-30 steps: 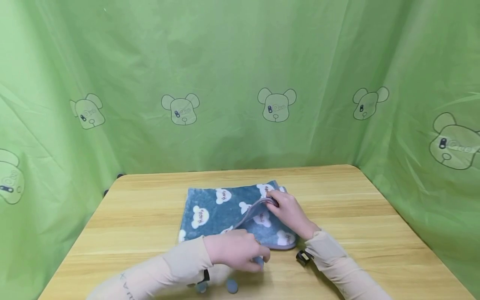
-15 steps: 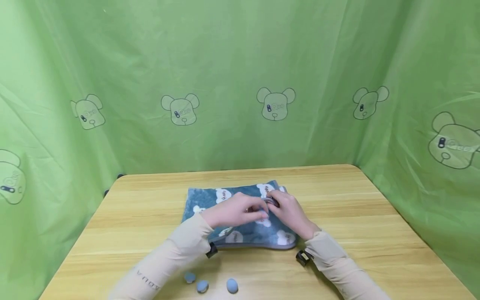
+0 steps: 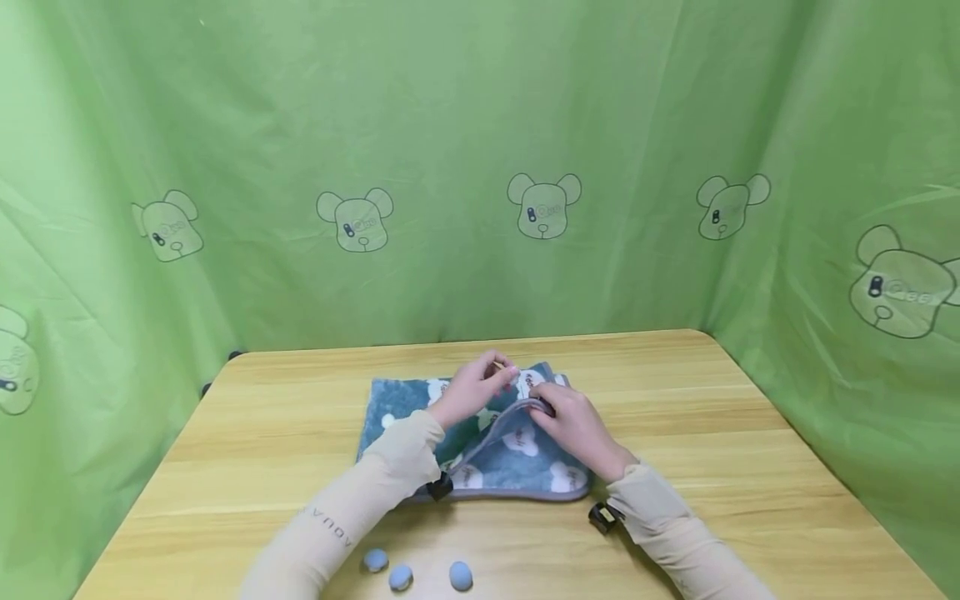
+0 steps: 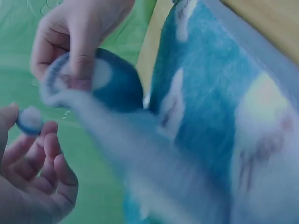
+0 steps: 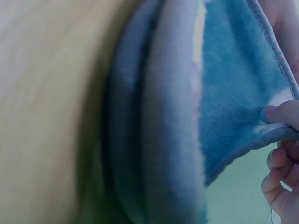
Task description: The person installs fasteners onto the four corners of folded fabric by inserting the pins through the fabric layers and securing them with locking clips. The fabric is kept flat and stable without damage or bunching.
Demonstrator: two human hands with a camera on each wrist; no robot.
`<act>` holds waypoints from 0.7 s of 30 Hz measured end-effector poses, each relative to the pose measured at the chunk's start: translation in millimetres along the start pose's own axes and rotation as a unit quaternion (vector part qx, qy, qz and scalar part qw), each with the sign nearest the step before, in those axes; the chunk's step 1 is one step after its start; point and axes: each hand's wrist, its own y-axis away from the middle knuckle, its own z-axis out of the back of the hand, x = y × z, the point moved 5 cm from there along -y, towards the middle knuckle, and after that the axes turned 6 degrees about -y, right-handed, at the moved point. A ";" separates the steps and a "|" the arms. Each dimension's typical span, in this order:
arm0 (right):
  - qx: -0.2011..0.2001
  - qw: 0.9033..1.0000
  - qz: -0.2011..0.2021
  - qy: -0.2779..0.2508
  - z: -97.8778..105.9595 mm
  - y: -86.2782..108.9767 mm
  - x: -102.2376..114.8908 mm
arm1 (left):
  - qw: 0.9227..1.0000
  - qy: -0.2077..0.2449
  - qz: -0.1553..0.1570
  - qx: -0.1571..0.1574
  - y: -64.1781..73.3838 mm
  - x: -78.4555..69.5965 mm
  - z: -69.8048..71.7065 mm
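Blue plush, printed with white bear heads, lies as a folded blanket [image 3: 517, 477] with its long side running left to right across a wood-grain table [image 3: 720, 433]. A person's right hand [image 3: 579, 429] pinches its grey-blue trim [image 4: 140, 144], lifting that edge on a slant. Just left of that grip, and slightly farther from the wearer, the left hand [image 3: 471, 387] hovers above the cloth, pinching a small blue-and-white piece [image 4: 30, 121] between thumb and fingertips. Three rounded blue pieces [image 3: 461, 576] rest at the table's near side, closer to the left forearm than to the right.
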 end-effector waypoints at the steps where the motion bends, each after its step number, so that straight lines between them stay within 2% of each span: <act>1: 0.000 1.000 0.001 0.000 0.5 -0.1 0.2 | 1.000 0.017 0.015 -0.008 -2.6 3.5 -2.0; 5: -0.002 1.000 0.006 0.002 1.6 -0.2 0.1 | 0.994 0.082 0.065 -0.020 -10.6 16.4 -11.1; 8: -0.005 1.000 0.011 -0.001 2.0 0.0 0.6 | 0.991 0.106 0.083 -0.021 -13.4 21.5 -15.2; 21: -0.003 1.000 0.003 -0.004 5.2 -0.6 -0.1 | 0.993 0.098 0.072 -0.013 -15.4 20.1 -20.0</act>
